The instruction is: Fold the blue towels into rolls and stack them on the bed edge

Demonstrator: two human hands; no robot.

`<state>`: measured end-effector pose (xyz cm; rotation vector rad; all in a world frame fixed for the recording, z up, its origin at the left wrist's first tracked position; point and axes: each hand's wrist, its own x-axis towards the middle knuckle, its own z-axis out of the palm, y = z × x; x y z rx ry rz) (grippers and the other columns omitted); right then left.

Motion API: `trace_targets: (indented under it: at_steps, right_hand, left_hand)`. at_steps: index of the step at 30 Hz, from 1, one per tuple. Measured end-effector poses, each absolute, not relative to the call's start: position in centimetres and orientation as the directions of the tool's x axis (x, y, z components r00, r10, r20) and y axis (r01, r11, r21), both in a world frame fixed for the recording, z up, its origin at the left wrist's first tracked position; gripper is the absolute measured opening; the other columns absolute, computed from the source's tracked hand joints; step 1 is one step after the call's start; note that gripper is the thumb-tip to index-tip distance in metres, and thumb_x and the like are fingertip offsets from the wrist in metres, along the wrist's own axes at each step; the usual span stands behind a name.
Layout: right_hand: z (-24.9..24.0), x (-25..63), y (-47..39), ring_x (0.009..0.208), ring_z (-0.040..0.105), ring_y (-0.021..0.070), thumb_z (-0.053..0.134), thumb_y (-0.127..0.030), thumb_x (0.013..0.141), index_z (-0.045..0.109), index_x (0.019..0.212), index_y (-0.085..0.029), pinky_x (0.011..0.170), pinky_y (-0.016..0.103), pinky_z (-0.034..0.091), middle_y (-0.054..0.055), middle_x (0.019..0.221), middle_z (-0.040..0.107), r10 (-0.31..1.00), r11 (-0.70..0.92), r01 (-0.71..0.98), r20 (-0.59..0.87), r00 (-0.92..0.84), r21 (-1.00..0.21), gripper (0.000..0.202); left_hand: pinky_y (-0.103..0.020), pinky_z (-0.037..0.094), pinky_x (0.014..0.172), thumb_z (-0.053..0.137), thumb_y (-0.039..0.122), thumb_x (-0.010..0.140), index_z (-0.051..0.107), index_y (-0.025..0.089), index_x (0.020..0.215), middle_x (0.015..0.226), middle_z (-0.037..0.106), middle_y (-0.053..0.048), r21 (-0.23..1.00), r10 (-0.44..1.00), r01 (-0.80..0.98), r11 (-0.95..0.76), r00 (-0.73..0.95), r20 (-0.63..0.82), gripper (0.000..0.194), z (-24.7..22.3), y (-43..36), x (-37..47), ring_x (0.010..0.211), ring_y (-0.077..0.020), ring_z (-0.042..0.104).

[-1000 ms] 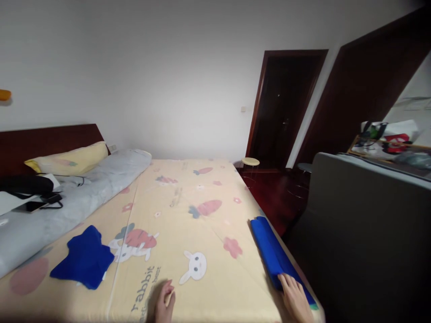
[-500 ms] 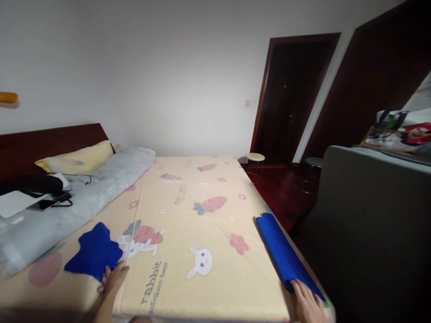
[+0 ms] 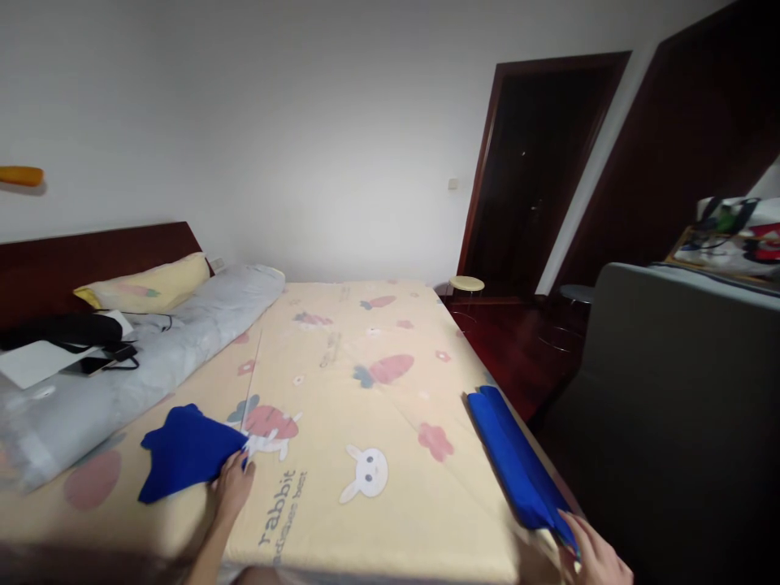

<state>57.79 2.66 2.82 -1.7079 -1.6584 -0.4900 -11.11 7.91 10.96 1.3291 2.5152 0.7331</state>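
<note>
The blue cloth [image 3: 183, 451] has swung rightward on the bed [image 3: 426, 516], its corner pinched in the left hand [image 3: 234, 483]. The right hand [image 3: 595, 556], fingers curled, grips the folded blue bundle [image 3: 512, 459] by its near end; an outward tug could spill it over the bed's edge.

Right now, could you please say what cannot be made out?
All in the head view:
Left hand: its palm is hidden by its back.
Right hand: wrist cut off by the bottom edge.
Folded blue cloth: inside hidden by outer layer.
Orange object: cut off by left edge.
</note>
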Motion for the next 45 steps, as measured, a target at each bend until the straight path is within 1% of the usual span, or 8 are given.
trace_targets:
  at_steps: [6, 11, 15, 18, 29, 35, 40, 45]
  right_hand:
    - [4.3, 47.7, 5.3, 0.090, 0.066, 0.0285, 0.051, -0.040, 0.076, 0.069, 0.093, -0.022, 0.078, 0.042, 0.052, 0.012, 0.095, 0.071, 0.840, 0.287, 0.672, 0.516, 0.166, -0.683, 0.030]
    - [6.5, 35.0, 5.2, 0.082, 0.067, 0.0264, 0.055, -0.051, 0.077, 0.070, 0.096, -0.020, 0.071, 0.036, 0.052, 0.011, 0.091, 0.073, 0.997, 0.079, 0.191, 0.075, -0.028, -0.978, 0.040]
    - [6.6, 29.9, 5.0, 0.087, 0.065, 0.0272, 0.064, -0.055, 0.070, 0.069, 0.092, -0.018, 0.083, 0.039, 0.050, 0.009, 0.089, 0.072, 0.996, 0.043, -0.012, 0.044, -0.072, -0.999, 0.043]
    - [5.5, 29.7, 5.0, 0.075, 0.062, 0.0238, 0.066, -0.058, 0.068, 0.068, 0.081, -0.017, 0.073, 0.035, 0.049, 0.006, 0.077, 0.070, 0.997, 0.009, -0.018, 0.011, -0.081, -1.000, 0.043]
    - [4.2, 30.8, 4.9, 0.061, 0.054, 0.0176, 0.064, -0.061, 0.067, 0.063, 0.068, -0.018, 0.061, 0.029, 0.043, 0.001, 0.062, 0.060, 0.993, -0.021, 0.024, -0.023, -0.113, -0.999, 0.043]
    - [5.4, 32.6, 4.4, 0.062, 0.054, 0.0184, 0.057, -0.055, 0.072, 0.058, 0.074, -0.021, 0.062, 0.029, 0.045, 0.000, 0.065, 0.057, 0.962, 0.060, 0.167, 0.102, 0.255, -0.984, 0.033]
    - [8.8, 33.0, 4.0, 0.065, 0.058, 0.0182, 0.053, -0.038, 0.078, 0.064, 0.106, -0.022, 0.065, 0.029, 0.045, 0.001, 0.076, 0.064, 0.977, 0.192, 0.265, 0.159, -0.141, -0.945, 0.034]
    - [11.4, 32.7, 6.3, 0.066, 0.056, 0.0188, 0.052, -0.036, 0.080, 0.066, 0.068, -0.021, 0.066, 0.030, 0.041, 0.002, 0.067, 0.060, 0.966, 0.234, 0.435, 0.159, -0.202, -0.870, 0.024]
  left_hand:
    - [-0.036, 0.043, 0.103, 0.045, 0.034, 0.077, 0.068, 0.019, 0.098, 0.120, 0.065, -0.012, 0.746, 0.949, 0.661, 0.084, -0.281, 0.142, 0.034, 11.7, 10.0, 1.3, 0.116, -0.0243, 0.058]
    - [-0.030, 0.053, 0.083, 0.052, 0.032, 0.076, 0.070, 0.023, 0.086, 0.101, 0.071, -0.007, 0.858, 0.985, 0.496, -0.136, -0.028, 0.172, 0.023, 11.4, 7.6, 13.5, 0.098, -0.0211, 0.065]
    - [-0.030, 0.050, 0.082, 0.053, 0.021, 0.074, 0.068, 0.022, 0.084, 0.092, 0.071, -0.005, 0.957, 0.990, 0.255, -0.138, 0.046, 0.131, 0.019, 10.0, 5.7, 18.4, 0.091, -0.0200, 0.065]
    - [-0.031, 0.049, 0.081, 0.058, 0.024, 0.072, 0.066, 0.022, 0.097, 0.092, 0.070, -0.005, 0.988, 0.999, 0.148, -0.036, -0.025, 0.040, 0.026, 8.5, 5.3, 18.1, 0.088, -0.0201, 0.065]
    - [-0.024, 0.034, 0.055, 0.071, 0.047, 0.065, 0.051, 0.020, 0.062, 0.054, 0.046, 0.008, 0.988, 0.996, 0.146, 0.058, 0.061, -0.068, 0.033, 7.7, 5.3, 15.6, 0.054, -0.0094, 0.042]
    - [-0.023, 0.028, 0.053, 0.069, 0.058, 0.064, 0.041, 0.022, 0.059, 0.053, 0.034, 0.010, 0.988, 0.990, 0.143, 0.051, 0.122, -0.069, 0.046, 8.0, 5.0, 16.5, 0.053, -0.0079, 0.034]
    - [-0.025, 0.033, 0.057, 0.062, 0.062, 0.070, 0.042, 0.024, 0.062, 0.058, 0.037, 0.008, 0.989, 0.986, 0.145, 0.008, 0.161, -0.032, 0.044, 9.2, 4.9, 17.5, 0.057, -0.0105, 0.038]
    - [-0.032, 0.044, 0.068, 0.052, 0.050, 0.083, 0.054, 0.027, 0.065, 0.068, 0.051, -0.001, 0.896, 0.978, 0.415, -0.157, -0.058, 0.198, 0.029, 9.8, 3.3, 18.2, 0.068, -0.0188, 0.050]
